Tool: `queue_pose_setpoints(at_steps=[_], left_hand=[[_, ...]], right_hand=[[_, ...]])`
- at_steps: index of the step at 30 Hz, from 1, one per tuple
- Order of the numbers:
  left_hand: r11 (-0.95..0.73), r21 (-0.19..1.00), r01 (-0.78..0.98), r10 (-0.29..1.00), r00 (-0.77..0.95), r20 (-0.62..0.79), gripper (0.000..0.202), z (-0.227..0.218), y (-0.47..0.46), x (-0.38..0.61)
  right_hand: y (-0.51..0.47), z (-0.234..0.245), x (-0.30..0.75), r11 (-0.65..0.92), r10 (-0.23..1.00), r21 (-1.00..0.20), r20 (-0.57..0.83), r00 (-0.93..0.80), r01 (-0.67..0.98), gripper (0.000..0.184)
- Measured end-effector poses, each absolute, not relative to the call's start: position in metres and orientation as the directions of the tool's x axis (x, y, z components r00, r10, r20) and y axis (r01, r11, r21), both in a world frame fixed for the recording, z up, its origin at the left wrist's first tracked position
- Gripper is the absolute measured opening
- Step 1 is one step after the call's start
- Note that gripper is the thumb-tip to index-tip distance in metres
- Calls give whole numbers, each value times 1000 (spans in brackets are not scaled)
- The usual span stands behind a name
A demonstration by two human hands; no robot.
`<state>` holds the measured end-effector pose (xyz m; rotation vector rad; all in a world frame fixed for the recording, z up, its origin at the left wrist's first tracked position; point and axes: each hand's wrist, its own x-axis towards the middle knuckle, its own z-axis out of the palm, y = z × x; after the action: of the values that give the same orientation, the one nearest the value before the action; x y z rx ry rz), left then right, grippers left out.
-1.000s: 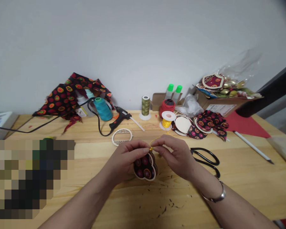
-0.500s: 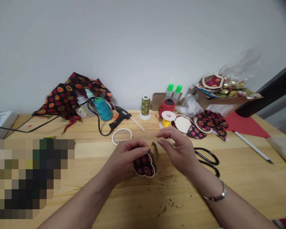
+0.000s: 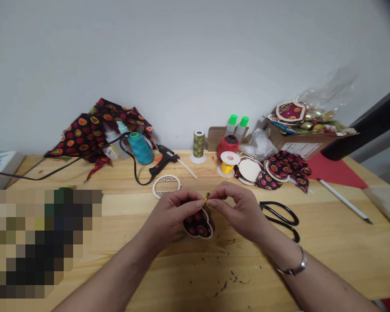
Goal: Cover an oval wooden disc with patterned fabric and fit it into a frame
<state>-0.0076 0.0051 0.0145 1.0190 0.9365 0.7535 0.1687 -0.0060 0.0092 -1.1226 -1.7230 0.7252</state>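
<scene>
"Ornament [image 3: 198,227]: where is it now?"

"Between the 2 hands, over the table [image 3: 169,279], its top edge up by the fingertips."

"And the grip?"

"The left hand [image 3: 170,213] has thumb and forefinger pinched on that top edge. The right hand [image 3: 240,211] nips the yellow thread [image 3: 206,201] close beside it; the exact pinch is partly hidden."

"What's changed?"

"0.5 s ago the right fingers stood off to the side, with thread leading to them and a tassel showing in the gap. Now they're back against the knot, and the tassel is mostly covered."

"Meaning?"

"I'd judge the thread is being worked snug at the top, and that the knot isn't finished. The scissors [image 3: 295,221] lie near the right hand, untouched."
</scene>
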Motion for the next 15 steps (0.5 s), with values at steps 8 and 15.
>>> queue_pose_setpoints(at_steps=[8, 15], left_hand=[[305, 950, -65, 876, 410, -253, 14, 15, 6, -7], [268, 963, -25, 893, 380, -239, 17, 17, 3, -5]], right_hand=[[-7, 11, 167, 354, 935, -880, 323, -148, 316, 6], [-6, 11, 166, 312, 948, -908, 278, -157, 279, 6]])
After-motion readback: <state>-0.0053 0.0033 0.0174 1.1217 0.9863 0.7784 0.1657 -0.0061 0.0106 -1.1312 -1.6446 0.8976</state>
